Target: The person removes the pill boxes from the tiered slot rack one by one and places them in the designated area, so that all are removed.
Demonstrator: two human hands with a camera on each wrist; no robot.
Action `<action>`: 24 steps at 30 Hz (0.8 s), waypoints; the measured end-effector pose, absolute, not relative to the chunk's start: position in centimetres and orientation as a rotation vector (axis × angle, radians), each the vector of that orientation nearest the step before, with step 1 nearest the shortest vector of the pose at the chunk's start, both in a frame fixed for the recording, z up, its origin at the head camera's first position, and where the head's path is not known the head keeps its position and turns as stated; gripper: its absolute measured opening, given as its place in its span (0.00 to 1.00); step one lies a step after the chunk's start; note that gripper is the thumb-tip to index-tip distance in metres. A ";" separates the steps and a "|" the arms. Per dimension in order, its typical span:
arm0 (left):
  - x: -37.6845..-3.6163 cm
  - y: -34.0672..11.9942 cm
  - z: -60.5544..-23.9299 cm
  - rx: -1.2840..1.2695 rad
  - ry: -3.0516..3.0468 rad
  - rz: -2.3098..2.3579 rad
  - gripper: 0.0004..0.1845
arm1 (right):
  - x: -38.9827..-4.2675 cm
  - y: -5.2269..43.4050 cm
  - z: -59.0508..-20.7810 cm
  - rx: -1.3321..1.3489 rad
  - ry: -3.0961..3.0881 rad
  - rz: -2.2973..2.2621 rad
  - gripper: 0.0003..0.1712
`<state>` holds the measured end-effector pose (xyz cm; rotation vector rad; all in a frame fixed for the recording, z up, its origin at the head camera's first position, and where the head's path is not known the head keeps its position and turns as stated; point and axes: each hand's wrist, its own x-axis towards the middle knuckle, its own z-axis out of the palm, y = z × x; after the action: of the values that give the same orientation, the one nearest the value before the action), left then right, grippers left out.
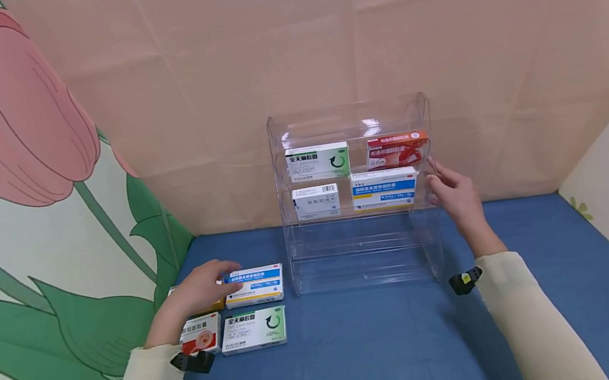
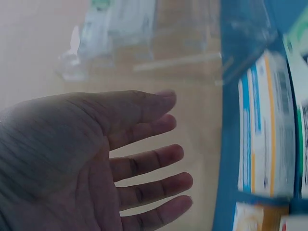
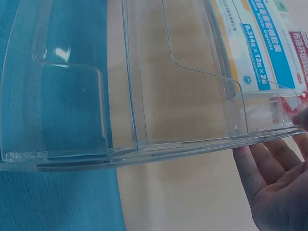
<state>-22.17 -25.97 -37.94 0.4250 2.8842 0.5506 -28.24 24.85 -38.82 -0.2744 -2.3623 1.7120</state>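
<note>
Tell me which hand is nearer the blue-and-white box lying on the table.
Left. The left hand rests at the blue-and-white box, fingertips on its left end. The right hand is at the clear rack's right side, well away.

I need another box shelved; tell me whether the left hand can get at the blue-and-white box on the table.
Probably yes: the left hand hovers open just left of the blue-and-white box, fingertips at its near end, with nothing lying on top of it.

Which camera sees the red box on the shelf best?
The head camera: the red box stands whole on the clear rack's upper shelf. The right wrist view catches only its edge; the left wrist view doesn't clearly show it.
</note>
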 end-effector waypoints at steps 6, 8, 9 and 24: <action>-22.3 -23.1 -37.3 0.515 2.889 0.649 0.23 | -28.2 24.8 -38.8 -0.262 -2.354 1.722 0.31; -22.4 -22.0 -37.1 0.539 2.881 0.687 0.24 | -28.2 24.8 -38.8 -0.264 -2.354 1.720 0.31; -22.4 -21.5 -37.0 0.548 2.874 0.701 0.24 | -28.2 24.8 -38.8 -0.266 -2.355 1.717 0.31; -23.4 -14.9 -35.5 0.678 2.881 0.848 0.25 | -28.3 24.9 -38.9 -0.265 -2.359 1.725 0.32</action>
<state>-23.38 -14.93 -35.54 0.6777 2.8806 0.8476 -28.31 24.94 -38.88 -0.2648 -2.3589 1.7254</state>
